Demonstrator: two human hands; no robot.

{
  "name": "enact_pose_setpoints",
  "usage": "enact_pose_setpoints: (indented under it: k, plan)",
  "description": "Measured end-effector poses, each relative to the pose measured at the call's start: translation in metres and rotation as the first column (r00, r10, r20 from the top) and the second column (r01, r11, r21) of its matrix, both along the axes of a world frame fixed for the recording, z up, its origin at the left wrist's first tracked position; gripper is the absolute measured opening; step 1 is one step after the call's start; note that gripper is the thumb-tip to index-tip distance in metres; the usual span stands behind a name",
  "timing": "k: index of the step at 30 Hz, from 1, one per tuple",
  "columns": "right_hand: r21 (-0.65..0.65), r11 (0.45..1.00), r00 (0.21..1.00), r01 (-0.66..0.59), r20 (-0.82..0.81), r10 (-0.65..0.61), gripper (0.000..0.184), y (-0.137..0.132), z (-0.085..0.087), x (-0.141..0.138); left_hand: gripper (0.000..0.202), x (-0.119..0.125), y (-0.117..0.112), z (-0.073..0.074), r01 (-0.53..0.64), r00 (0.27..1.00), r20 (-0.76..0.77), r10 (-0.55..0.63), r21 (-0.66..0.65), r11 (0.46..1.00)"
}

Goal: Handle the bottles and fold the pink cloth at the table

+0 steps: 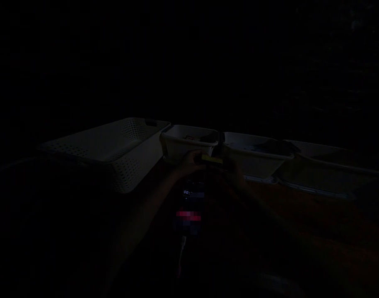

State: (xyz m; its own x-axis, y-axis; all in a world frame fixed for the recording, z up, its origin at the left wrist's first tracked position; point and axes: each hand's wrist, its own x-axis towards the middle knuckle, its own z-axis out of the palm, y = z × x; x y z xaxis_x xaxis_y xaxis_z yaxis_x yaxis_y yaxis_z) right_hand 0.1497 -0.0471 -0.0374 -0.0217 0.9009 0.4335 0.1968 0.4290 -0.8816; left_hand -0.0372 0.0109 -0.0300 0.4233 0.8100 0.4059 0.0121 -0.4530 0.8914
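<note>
The picture is very dark. My left hand point(191, 160) is closed on the left end of a small flat bar-shaped thing point(212, 159) with a yellowish top edge; its exact kind does not show. At the other end is my right hand point(234, 169), only a dim outline, which also seems to grip it. Both hands are in front of a white tub point(189, 150). Below them a phone point(189, 203) with a lit screen lies on the dark surface.
A white perforated basket point(138, 171) stands on the left. To the right are two more pale tubs, one nearer the middle point(257, 163) and one farther right point(319, 178). A cable point(181, 250) runs from the phone toward me. Dim contents show in the tubs.
</note>
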Motion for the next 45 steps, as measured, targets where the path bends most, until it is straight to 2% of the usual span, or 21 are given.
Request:
enact_pose_setpoints:
  k: [3,9,17,24,28,34,41,45]
  plan:
    - [-0.024,1.000,1.000,0.016,-0.011,-0.017,0.046,-0.003,0.003,-0.002,0.047,0.001,0.000,0.001,0.003,1.000,0.005,-0.003,-0.008,1.000]
    - [-0.048,0.999,0.996,0.008,-0.092,-0.012,0.042,-0.007,0.004,-0.004,0.052,0.002,-0.005,0.000,-0.064,0.998,0.004,0.064,-0.039,0.997]
    - [-0.079,0.995,0.991,0.053,-0.122,-0.063,0.037,-0.010,0.007,-0.004,0.050,0.005,-0.011,0.002,-0.022,1.000,0.003,0.022,-0.034,0.999]
    - [-0.064,0.995,0.990,0.077,-0.110,-0.084,0.038,-0.005,0.003,0.001,0.062,0.007,-0.011,-0.002,-0.010,1.000,-0.030,0.007,-0.101,0.995]
    - [-0.038,0.998,0.990,0.050,-0.130,-0.054,0.037,0.002,-0.002,0.005,0.053,0.011,-0.012,-0.002,-0.015,0.999,0.038,0.020,-0.141,0.990]
    - [-0.036,0.998,0.989,0.052,-0.138,-0.056,0.033,-0.002,0.001,0.001,0.037,0.011,-0.007,-0.001,0.067,0.997,0.051,-0.066,-0.017,0.998]
    - [-0.043,0.998,0.994,0.054,-0.089,-0.058,0.034,-0.008,0.004,-0.005,0.030,0.008,0.001,-0.004,0.059,0.998,0.021,-0.060,0.040,0.997]
    - [-0.069,0.997,0.992,0.043,-0.116,-0.051,0.037,-0.009,0.003,-0.007,0.026,0.008,0.003,-0.006,0.052,0.999,-0.006,-0.052,0.061,0.997]
